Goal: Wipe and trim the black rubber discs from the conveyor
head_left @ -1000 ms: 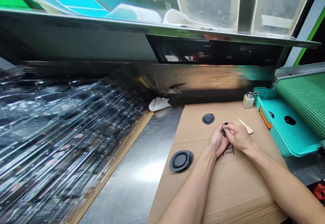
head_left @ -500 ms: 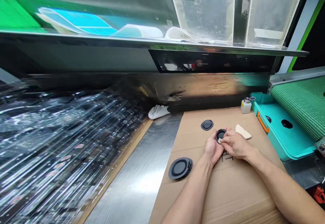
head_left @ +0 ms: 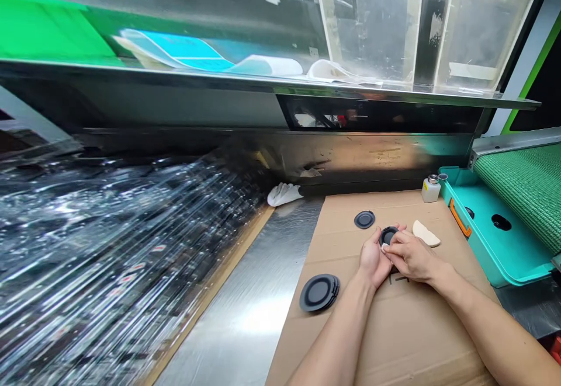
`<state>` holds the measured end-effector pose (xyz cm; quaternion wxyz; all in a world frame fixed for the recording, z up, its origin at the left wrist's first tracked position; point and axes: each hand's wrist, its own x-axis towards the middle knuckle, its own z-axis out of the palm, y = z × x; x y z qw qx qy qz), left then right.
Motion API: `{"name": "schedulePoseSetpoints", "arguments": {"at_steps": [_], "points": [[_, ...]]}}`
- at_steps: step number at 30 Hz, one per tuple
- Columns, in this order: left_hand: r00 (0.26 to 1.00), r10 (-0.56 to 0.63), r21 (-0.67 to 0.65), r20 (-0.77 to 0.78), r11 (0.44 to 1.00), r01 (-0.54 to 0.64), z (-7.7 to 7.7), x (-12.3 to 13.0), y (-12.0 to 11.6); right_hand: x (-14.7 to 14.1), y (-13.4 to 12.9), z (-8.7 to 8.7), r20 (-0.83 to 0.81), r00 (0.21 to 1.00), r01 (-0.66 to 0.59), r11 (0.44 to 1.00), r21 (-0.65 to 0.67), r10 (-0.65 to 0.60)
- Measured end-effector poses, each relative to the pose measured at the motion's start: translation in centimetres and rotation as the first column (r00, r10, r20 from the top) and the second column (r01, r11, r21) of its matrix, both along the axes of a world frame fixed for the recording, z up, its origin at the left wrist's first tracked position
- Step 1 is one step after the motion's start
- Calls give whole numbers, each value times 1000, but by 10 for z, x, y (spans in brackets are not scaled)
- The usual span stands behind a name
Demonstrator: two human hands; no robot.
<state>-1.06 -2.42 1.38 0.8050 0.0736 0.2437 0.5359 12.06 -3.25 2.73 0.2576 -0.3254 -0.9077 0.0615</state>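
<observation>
- Left fingers (head_left: pixel 372 244): clenched, curled up around the rim of a round black disc (head_left: pixel 388 236), which I read as tilted up off the cardboard, just above the hands.
- Right fingers (head_left: pixel 401 247): closed, tips pinched on a small white pad (head_left: pixel 384 247) that touches the lower edge of the disc; too small to tell its material.
- Both hands meet at the disc, knuckles nearly touching; forearms bare, reaching in from the bottom of the view.
- Cream foam block (head_left: pixel 426 233): lies just beside the right hand, on the cardboard sheet (head_left: pixel 394 339).
- Single black disc (head_left: pixel 364 219): flat on the sheet, near the held disc, toward the far side.
- Stack of black discs (head_left: pixel 319 292): on the sheet's left part, slightly fanned, well apart from the hands.
- Small plastic bottle (head_left: pixel 430 190) with metal top: upright at the sheet's far edge.
- Teal tray (head_left: pixel 495 246) with orange handle (head_left: pixel 460 218): right of the sheet, below a green mesh belt (head_left: pixel 521 187).
- Steel desk (head_left: pixel 245 298): carries the sheet; white glove (head_left: pixel 284 194) lies at its far end.
</observation>
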Motion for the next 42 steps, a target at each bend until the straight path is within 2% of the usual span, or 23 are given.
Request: {"name": "schedulePoseSetpoints", "arguments": {"at_steps": [3, 6, 11, 14, 19, 24, 28, 32, 37, 39, 42], "points": [[999, -1, 15, 39, 1000, 0, 2, 4, -2, -3, 4, 1, -25, 993, 120, 992, 46, -119], [996, 46, 19, 79, 999, -47, 3, 6, -3, -8, 9, 0, -42, 968, 249, 964, 88, -246], [999, 50, 43, 0, 998, -50, 3, 6, -3, -3, 11, -4, 26, 944, 325, 941, 96, -329], [998, 50, 51, -41, 998, -48, 3, 12, -4, -2, 12, -5, -31, 919, 394, 916, 72, -393], [994, 95, 53, -54, 994, -93, 2, 18, -5, -7, 20, -9, -94, 914, 398, 917, 26, -394], [989, 106, 70, -101, 993, -100, 0, 14, -4, -2, 17, -9, -16, 876, 482, 876, 18, -482], [990, 91, 80, -112, 993, -82, 0, 11, -5, 3, 7, -7, 25, 887, 461, 887, 13, -461], [990, 59, 92, -125, 995, -48, -1, 13, -5, 1, 13, -5, -36, 894, 447, 894, 19, -446], [989, 122, 74, -87, 991, -115, -2, 9, 0, 0, 19, -10, -79, 895, 440, 898, -18, -440], [989, 136, 46, -56, 990, -134, -2, 6, 2, -3, 13, -13, -92, 906, 409, 910, -60, -413], [989, 147, 9, -18, 989, -147, -1, 2, 4, -9, 6, -16, -131, 942, 301, 951, -68, -308]]}}
